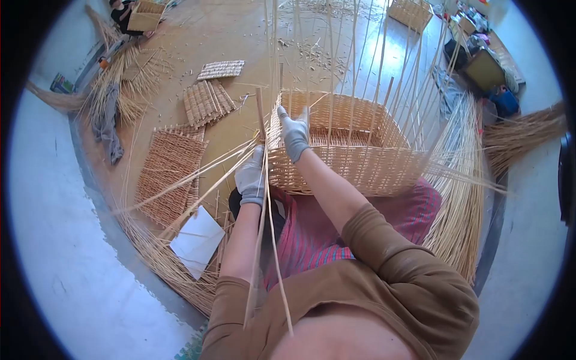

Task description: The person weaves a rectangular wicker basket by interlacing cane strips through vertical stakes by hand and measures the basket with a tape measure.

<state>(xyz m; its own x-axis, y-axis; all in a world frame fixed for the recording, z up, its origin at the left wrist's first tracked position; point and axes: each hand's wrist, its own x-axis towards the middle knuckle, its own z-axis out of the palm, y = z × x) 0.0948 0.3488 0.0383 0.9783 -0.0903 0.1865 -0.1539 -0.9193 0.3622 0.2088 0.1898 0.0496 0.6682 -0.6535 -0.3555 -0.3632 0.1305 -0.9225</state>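
Observation:
A partly woven rectangular wicker basket [345,171] rests across my lap, with long upright stakes rising from its walls. My left hand [251,178], in a pale glove, is closed at the basket's near left corner, around loose wicker strands [231,171] beside a thick corner stake [260,114]. Strands fan out from there to the left and down toward me. Also gloved, my right hand [294,133] is over the basket's left end, thumb and forefinger spread apart; a thin strand shows by its fingertip. The remaining right fingers are partly hidden.
Woven panels [171,171] lie on the floor at left, near a white sheet [198,243]. Long wicker bundles [459,204] lie at right. Another basket [411,13] stands at the back. A person [122,15] sits far left with a basket [146,15].

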